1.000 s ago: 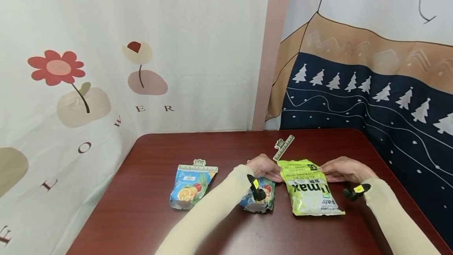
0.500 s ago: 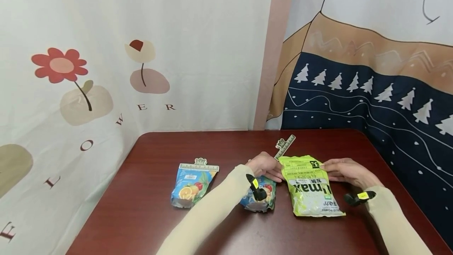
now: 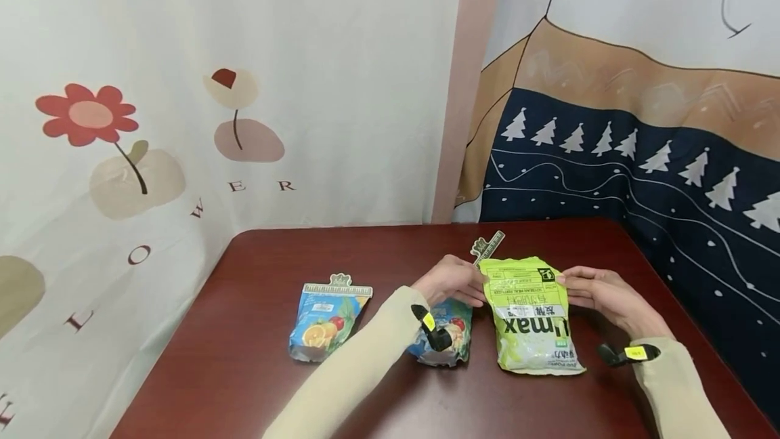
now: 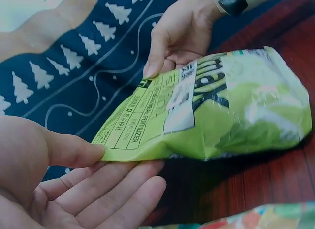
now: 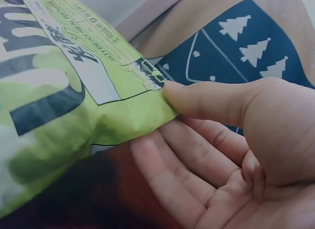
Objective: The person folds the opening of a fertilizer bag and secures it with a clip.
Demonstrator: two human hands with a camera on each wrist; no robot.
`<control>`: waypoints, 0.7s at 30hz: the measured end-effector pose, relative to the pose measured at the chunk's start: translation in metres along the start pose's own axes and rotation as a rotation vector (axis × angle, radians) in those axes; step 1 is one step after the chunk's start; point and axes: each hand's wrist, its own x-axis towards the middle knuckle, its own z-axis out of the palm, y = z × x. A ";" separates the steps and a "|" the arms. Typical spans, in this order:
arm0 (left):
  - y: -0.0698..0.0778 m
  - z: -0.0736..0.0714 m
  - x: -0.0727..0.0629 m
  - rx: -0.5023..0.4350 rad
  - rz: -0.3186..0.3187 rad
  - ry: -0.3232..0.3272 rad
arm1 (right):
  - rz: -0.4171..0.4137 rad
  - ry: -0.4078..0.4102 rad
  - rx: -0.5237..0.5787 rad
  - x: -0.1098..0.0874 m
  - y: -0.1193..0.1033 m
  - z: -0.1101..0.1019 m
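Observation:
A lime-green fertilizer bag (image 3: 532, 317) with black lettering stands between both hands, its top edge raised off the table. My left hand (image 3: 452, 281) pinches the bag's upper left edge between thumb and fingers, plain in the left wrist view. At the upper right edge my right hand (image 3: 603, 292) pinches the bag the same way, thumb on the printed face and fingers behind. Just behind the bag lies a ruler-shaped clip (image 3: 489, 247), partly covered by the bag. Under my left forearm sits a blue fruit-printed bag (image 3: 453, 339), partly hidden.
Another blue fruit-printed bag (image 3: 325, 328) lies to the left, with a ruler-shaped clip (image 3: 339, 286) across its top. All rest on a dark red table (image 3: 244, 371). Printed curtains (image 3: 341, 87) hang behind the far edge.
The top of the green bag has come up and its face has straightened toward me, both hands lifting slightly with it. The blue bags stay in place.

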 end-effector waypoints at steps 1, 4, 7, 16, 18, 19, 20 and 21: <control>0.000 0.001 -0.003 0.000 0.008 0.002 | -0.011 0.002 -0.002 -0.003 0.000 0.001; -0.001 0.002 -0.011 0.002 0.035 0.017 | -0.045 0.020 -0.009 -0.011 0.000 0.004; -0.001 0.004 -0.016 0.001 0.071 0.041 | -0.072 0.043 -0.002 -0.017 -0.001 0.007; -0.001 0.012 -0.029 0.005 0.190 0.116 | -0.238 0.050 0.056 -0.027 -0.002 0.010; -0.002 0.015 -0.032 0.011 0.218 0.141 | -0.283 0.036 0.074 -0.028 -0.002 0.010; -0.002 0.016 -0.034 0.016 0.233 0.152 | -0.302 0.028 0.087 -0.028 -0.002 0.010; -0.003 0.018 -0.036 0.019 0.248 0.163 | -0.321 0.023 0.093 -0.029 -0.002 0.009; -0.003 0.019 -0.039 0.020 0.264 0.171 | -0.341 0.018 0.097 -0.029 -0.002 0.009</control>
